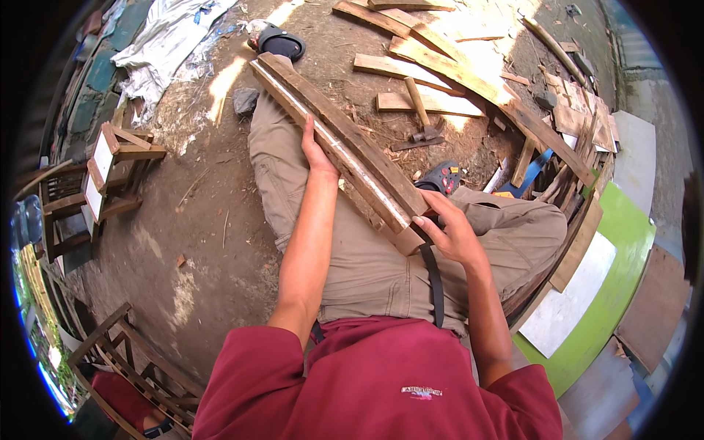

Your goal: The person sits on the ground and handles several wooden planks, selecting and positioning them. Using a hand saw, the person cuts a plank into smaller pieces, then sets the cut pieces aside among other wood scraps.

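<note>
nearest, below the timber [359, 147], are a maroon shirt [367, 367] and tan trousers [367, 286], with a black strap [434, 282] hanging by the timber's near end. the timber lies above the lap, its long axis slanting from near right to far left, a whitish strip [328, 139] along its length. the right hand [453, 229] is nearer its near end, grasping there with the thumb on top. the left hand [319, 154] grasps its left edge farther along, near the middle; most of its fingers are hidden, so how tightly it closes i cannot tell. one dark shoe [440, 178] is right of the timber, another [282, 44] just beyond its far end. farther off, to its right, lie a hammer [418, 103] and loose planks [455, 73].
</note>
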Motion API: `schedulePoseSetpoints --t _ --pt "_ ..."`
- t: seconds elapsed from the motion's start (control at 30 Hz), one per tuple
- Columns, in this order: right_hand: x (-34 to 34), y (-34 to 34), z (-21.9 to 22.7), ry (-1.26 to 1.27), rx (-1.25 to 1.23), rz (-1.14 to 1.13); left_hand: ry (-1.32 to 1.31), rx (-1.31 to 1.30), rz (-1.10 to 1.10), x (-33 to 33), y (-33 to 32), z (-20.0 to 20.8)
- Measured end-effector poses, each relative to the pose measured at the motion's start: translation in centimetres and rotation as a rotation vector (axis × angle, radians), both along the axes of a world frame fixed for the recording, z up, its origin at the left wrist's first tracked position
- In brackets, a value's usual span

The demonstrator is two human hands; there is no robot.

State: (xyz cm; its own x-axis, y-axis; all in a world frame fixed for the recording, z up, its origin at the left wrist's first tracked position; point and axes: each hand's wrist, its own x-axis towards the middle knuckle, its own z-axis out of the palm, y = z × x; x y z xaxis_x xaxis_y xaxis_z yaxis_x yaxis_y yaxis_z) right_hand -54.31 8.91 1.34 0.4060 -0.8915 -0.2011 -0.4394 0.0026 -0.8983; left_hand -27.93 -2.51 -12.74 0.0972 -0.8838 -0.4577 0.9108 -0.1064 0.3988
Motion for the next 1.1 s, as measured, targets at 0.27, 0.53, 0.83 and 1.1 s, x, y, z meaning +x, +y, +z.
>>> schedulePoseSetpoints --t 0.27,0.53,0.83,1.1 --pt "-0.1 -0.5 0.6 0.066 0.071 0.031 -0.055 -0.03 -0.011 0.0 0.1 0.3" --pt "2.9 -1.0 0.0 0.161 0.043 -0.086 0.003 -0.106 -0.093 -0.2 0.5 -0.4" --pt "5.5 -0.1 -1.0 0.25 0.108 -0.194 0.103 -0.279 -0.15 -0.6 0.7 0.4" --pt "5.2 0.2 -1.6 0.273 0.097 -0.15 0.088 -0.301 -0.143 -0.5 0.4 0.2"
